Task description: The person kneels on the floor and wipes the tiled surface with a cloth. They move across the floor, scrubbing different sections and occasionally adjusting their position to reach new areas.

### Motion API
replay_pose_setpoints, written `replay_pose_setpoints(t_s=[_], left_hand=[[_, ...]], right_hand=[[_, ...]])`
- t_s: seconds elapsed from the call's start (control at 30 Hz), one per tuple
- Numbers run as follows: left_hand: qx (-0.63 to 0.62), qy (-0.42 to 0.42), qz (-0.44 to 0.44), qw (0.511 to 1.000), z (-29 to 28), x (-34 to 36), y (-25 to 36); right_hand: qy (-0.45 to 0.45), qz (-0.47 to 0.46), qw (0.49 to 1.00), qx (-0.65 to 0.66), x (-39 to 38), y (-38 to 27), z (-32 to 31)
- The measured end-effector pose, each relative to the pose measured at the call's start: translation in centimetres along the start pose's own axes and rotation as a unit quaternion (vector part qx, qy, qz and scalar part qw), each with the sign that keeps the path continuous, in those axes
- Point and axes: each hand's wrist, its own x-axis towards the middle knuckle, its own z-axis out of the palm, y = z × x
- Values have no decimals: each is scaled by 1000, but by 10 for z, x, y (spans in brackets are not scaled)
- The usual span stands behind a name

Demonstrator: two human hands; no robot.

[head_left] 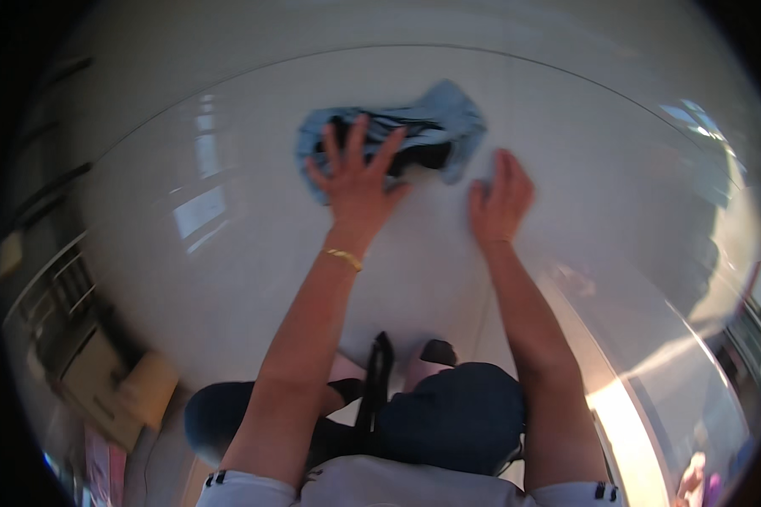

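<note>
A crumpled light blue garment or cloth (455, 117) with black parts showing in its folds lies on the glossy pale floor in front of me. My left hand (359, 177), with a gold bracelet at the wrist, is spread over the cloth's left half, fingers apart, palm down. Whether it presses on the fabric or hovers just above is hard to tell. Just right of the bundle, apart from it, my right hand (500, 198) is held low over the floor, its fingers stretched forward and close together, thumb to the side. I see nothing in it.
The pale floor (254, 279) reflects bright windows, and a thin dark seam curves beyond the cloth. A brown box (101, 384) stands at the lower left. My knees (457, 414) are bent below my arms, with a black strap-like object (379, 372) between them.
</note>
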Motion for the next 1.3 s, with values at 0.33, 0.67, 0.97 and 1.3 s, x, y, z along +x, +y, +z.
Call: replay_pose_setpoints(t_s=[0.33, 0.67, 0.97, 1.3], left_hand=[[-205, -175, 18, 963, -48, 62, -47], [-331, -14, -145, 932, -200, 52, -175], [-132, 151, -284, 938, -171, 0, -413], [50, 183, -321, 928, -60, -15, -389]], right_hand=[[-17, 14, 1000, -13, 2, -15, 1], [-7, 11, 999, -44, -3, -10, 2], [1, -5, 999, -46, -3, -13, 8], [1, -12, 998, -62, -3, -14, 11]])
